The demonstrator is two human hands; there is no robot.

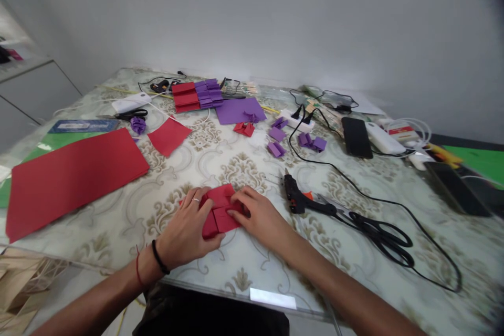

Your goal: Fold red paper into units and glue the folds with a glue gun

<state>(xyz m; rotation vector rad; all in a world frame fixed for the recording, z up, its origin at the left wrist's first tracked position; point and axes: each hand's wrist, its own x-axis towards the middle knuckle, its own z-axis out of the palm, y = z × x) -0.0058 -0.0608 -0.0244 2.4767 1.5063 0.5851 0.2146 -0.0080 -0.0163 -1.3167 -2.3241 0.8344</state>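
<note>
A piece of red folded paper (220,210), creased into several flaps, lies on the table in front of me. My left hand (191,228) grips its left side, fingers over the top and thumb along the near edge. At the right edge, the fingers and thumb of my right hand (252,215) pinch the paper. Parts of the paper are hidden under both hands. To the right of my right hand rests a black glue gun (295,194), with black-handled scissors (381,236) beside it.
Red paper sheets (79,173) and a smaller red piece (169,135) lie left. Purple folded pieces (276,148), a red-and-purple folded panel (197,95) and a purple sheet (232,111) sit farther back. A power strip (297,121), phone (356,136) and trailing black cable (354,184) are right.
</note>
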